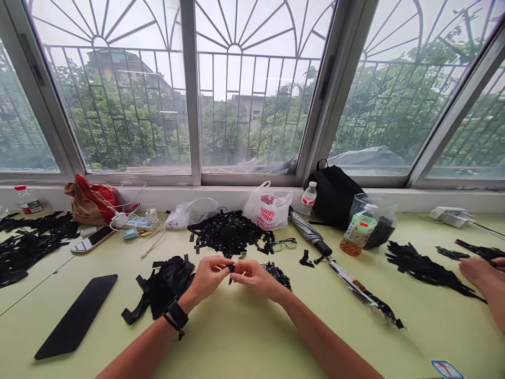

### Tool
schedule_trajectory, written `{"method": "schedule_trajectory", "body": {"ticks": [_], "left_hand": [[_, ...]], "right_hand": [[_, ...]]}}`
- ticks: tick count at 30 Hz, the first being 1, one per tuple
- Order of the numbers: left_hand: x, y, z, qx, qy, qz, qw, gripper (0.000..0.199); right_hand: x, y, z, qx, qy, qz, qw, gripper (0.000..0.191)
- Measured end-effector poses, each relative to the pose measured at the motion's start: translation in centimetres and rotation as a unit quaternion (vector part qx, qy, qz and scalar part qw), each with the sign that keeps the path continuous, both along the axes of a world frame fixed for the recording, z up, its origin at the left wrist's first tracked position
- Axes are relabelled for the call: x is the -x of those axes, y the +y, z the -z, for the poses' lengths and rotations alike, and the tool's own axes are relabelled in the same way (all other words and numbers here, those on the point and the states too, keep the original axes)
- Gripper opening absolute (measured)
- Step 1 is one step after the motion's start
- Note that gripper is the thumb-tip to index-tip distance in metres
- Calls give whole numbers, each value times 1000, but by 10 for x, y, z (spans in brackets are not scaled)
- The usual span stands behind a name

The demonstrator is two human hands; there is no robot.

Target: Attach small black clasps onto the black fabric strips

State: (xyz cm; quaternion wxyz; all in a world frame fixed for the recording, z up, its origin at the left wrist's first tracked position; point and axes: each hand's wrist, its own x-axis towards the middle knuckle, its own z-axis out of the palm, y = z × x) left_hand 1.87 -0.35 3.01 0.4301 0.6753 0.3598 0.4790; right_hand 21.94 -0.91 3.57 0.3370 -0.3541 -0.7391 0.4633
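Note:
My left hand (209, 279) and my right hand (256, 279) meet above the pale green table (244, 337), pinching a small black strip (231, 271) between their fingertips. Most of the strip is hidden by my fingers. A heap of black strips (168, 287) lies just left of my left hand, and a small knotted black mass (278, 275) lies beyond my right hand. A larger black heap (226, 233) sits farther ahead. My left wrist wears a black wristband (177, 314).
A co-worker's hand (477, 271) rests on black strips (426, 268) at the right. Eyeglasses (283, 243), a folded umbrella (311, 237), a phone (93, 239), a black panel (77, 316), bottles, bags and a backpack (333, 195) stand along the windows.

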Motion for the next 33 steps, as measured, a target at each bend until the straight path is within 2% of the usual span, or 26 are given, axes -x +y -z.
{"method": "schedule_trajectory", "body": {"ticks": [5, 9, 12, 15, 17, 19, 22, 25, 29, 31, 33], "left_hand": [[1, -2, -1, -16, 27, 2, 999, 30], [0, -7, -3, -63, 82, -20, 994, 39], [-2, -11, -4, -118, 91, -55, 987, 31], [-2, -9, -3, -133, 104, -54, 984, 16], [-2, -6, -1, -112, 97, -48, 988, 20], [-1, -3, 1, -71, 59, -44, 995, 25], [0, 1, 3, -8, -32, -37, 999, 29], [-1, 3, 3, 29, -86, -43, 995, 30], [-1, 3, 2, 53, -78, -54, 994, 36], [-1, 3, 2, 57, -56, -59, 995, 44], [-1, 4, 3, 45, -27, -59, 997, 42]], "right_hand": [[-2, 4, -4, 57, 89, 44, 993, 42], [-4, 3, -10, 65, 77, 75, 992, 43], [-4, 3, -9, 66, 42, 79, 994, 46], [-4, 2, -9, 63, 26, 60, 996, 47], [-3, 1, -10, 52, 36, 50, 997, 46], [-2, 0, -11, 23, 43, 69, 996, 44], [-1, 0, -8, -31, 5, 107, 994, 42], [0, 1, -2, -33, -32, 91, 995, 42], [-2, 4, -1, -7, 4, 82, 997, 41], [-5, 7, -2, -6, 19, 100, 995, 40], [-8, 10, -2, -14, 1, 127, 992, 39]]}}
